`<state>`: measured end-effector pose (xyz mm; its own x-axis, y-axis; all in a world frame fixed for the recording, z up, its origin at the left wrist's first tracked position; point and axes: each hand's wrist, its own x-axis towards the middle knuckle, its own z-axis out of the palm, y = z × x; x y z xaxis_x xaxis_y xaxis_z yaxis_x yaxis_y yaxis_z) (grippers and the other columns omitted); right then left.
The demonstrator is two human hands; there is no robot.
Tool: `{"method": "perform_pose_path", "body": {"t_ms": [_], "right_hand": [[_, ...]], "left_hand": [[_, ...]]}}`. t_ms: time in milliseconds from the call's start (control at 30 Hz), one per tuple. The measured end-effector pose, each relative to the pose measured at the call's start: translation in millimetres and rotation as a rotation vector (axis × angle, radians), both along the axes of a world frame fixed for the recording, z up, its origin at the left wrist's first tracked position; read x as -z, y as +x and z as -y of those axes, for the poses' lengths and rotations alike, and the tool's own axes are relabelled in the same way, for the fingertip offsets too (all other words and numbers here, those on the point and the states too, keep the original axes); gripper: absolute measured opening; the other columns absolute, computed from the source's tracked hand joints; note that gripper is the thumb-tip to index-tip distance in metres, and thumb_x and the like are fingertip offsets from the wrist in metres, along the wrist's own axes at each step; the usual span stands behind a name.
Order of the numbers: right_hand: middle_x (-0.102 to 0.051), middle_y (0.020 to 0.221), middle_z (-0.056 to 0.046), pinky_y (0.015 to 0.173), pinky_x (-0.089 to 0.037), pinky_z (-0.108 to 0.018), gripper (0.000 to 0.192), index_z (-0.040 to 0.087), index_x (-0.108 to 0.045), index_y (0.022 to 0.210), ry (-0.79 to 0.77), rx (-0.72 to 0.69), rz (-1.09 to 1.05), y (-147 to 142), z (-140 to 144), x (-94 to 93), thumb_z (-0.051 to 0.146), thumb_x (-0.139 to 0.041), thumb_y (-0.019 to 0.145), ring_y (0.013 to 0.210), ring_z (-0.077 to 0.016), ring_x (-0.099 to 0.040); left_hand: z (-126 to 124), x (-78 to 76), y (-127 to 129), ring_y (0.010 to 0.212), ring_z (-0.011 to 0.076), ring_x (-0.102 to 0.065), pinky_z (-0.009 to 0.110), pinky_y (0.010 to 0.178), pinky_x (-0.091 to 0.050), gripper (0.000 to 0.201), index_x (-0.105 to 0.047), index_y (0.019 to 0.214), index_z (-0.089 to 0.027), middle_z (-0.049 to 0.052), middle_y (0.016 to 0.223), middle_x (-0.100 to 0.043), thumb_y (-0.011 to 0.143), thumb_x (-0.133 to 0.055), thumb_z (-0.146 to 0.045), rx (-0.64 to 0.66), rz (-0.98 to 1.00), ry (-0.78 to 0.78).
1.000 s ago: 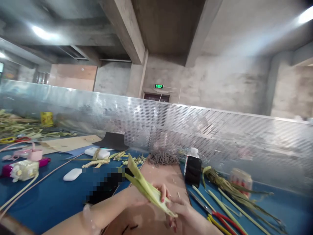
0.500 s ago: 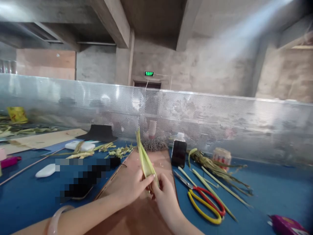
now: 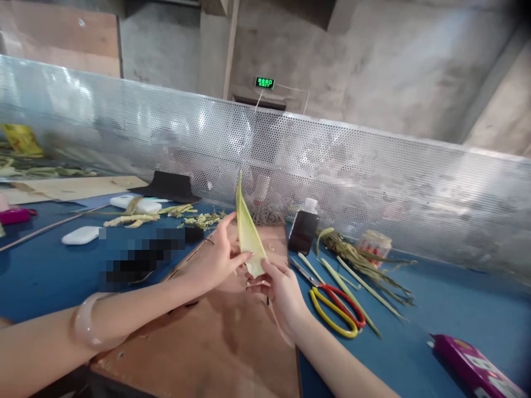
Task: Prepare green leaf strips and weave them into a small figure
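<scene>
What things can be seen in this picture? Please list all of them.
leaf: 1, pale green, upright, held by both hands
board: 1, brown, under the hands
table: 1, blue
scissors: 1, red and yellow handles, right of board
phone: 1, black, leaning behind board
stems: several, green, right of phone
cases: 2, white, left
box: 1, purple, lower right
screen: 1, perforated metal, behind table
left hand: on the leaf, bracelet on wrist
right hand: pinches the leaf's base
</scene>
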<state>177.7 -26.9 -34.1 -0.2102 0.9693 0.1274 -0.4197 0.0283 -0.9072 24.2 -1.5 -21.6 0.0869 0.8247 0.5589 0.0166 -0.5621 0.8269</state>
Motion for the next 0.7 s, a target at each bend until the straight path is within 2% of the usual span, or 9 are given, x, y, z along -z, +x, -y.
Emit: {"method": "perform_pose_path", "body": {"t_ms": [67, 133, 233, 267, 333, 433, 567, 700], "right_hand": [[-0.065, 0.074, -0.009, 0.057, -0.050, -0.028, 0.032, 0.011, -0.067, 0.079, 0.026, -0.027, 0.005, 2, -1, 0.0, 0.041, -0.067, 0.071, 0.058, -0.0148, -0.057], [-0.066, 0.075, -0.009, 0.058, -0.048, -0.026, 0.034, 0.010, -0.068, 0.080, 0.063, -0.059, 0.037, 4, -2, 1.3, 0.044, -0.067, 0.071, 0.059, -0.0138, -0.057], [-0.066, 0.076, -0.008, 0.058, -0.047, -0.024, 0.036, 0.011, -0.067, 0.081, 0.085, -0.057, 0.083, 6, -4, 3.0, 0.045, -0.068, 0.071, 0.060, -0.0129, -0.057], [-0.066, 0.076, -0.007, 0.058, -0.046, -0.024, 0.035, 0.011, -0.067, 0.081, 0.087, -0.046, 0.090, 6, -4, 3.0, 0.045, -0.068, 0.071, 0.060, -0.0126, -0.057], [-0.065, 0.075, -0.006, 0.056, -0.046, -0.024, 0.033, 0.012, -0.065, 0.081, 0.092, -0.035, 0.097, 5, -3, 2.1, 0.044, -0.067, 0.072, 0.058, -0.0119, -0.056], [-0.063, 0.073, -0.004, 0.054, -0.046, -0.023, 0.029, 0.014, -0.062, 0.080, 0.125, -0.010, 0.129, 3, -1, 0.6, 0.042, -0.064, 0.074, 0.056, -0.0112, -0.054], [-0.060, 0.067, -0.002, 0.050, -0.044, -0.022, 0.029, 0.016, -0.059, 0.077, 0.195, 0.077, 0.257, 3, 1, 0.6, 0.045, -0.063, 0.075, 0.056, -0.0117, -0.054], [-0.058, 0.063, -0.001, 0.051, -0.044, -0.022, 0.033, 0.017, -0.056, 0.075, 0.270, 0.125, 0.400, 5, 1, 0.9, 0.049, -0.059, 0.077, 0.053, -0.0107, -0.051]], "left_hand": [[3, -3.2, -1, 0.078, 0.0198, -0.061, 0.032, 0.068, -0.052, 0.090, -0.015, 0.142, -0.031, 0.007, 0.108, -0.060, 0.071, -0.068, -0.020, -0.015, -0.050, 0.036], [5, -7.1, -4, 0.076, 0.0191, -0.060, 0.031, 0.066, -0.050, 0.077, -0.028, 0.139, -0.031, 0.005, 0.102, -0.061, 0.073, -0.066, -0.021, -0.027, -0.130, 0.059], [4, -11.4, -7, 0.067, 0.0162, -0.056, 0.027, 0.061, -0.045, 0.034, -0.061, 0.110, -0.026, 0.001, 0.084, -0.063, 0.076, -0.062, -0.023, -0.045, -0.358, 0.095], [3, -12.2, -7, 0.064, 0.0147, -0.055, 0.026, 0.059, -0.043, 0.021, -0.066, 0.098, -0.024, 0.000, 0.078, -0.062, 0.078, -0.060, -0.023, -0.060, -0.426, 0.108], [3, -12.9, -7, 0.060, 0.0127, -0.052, 0.024, 0.057, -0.040, 0.010, -0.066, 0.085, -0.022, -0.001, 0.072, -0.059, 0.080, -0.057, -0.026, -0.114, -0.463, 0.128], [2, -13.0, -6, 0.058, 0.0114, -0.050, 0.022, 0.054, -0.039, 0.010, -0.062, 0.085, -0.020, -0.002, 0.071, -0.058, 0.080, -0.057, -0.028, -0.116, -0.416, 0.113], [-1, -11.1, -8, 0.057, 0.0128, -0.054, 0.022, 0.053, -0.039, 0.021, -0.063, 0.096, -0.022, -0.002, 0.068, -0.060, 0.076, -0.060, -0.029, 0.081, -0.383, 0.007], [-6, -8.6, -11, 0.065, 0.0167, -0.060, 0.024, 0.057, -0.042, 0.035, -0.063, 0.102, -0.021, 0.000, 0.072, -0.065, 0.068, -0.069, -0.028, 0.188, -0.305, -0.053]]}}
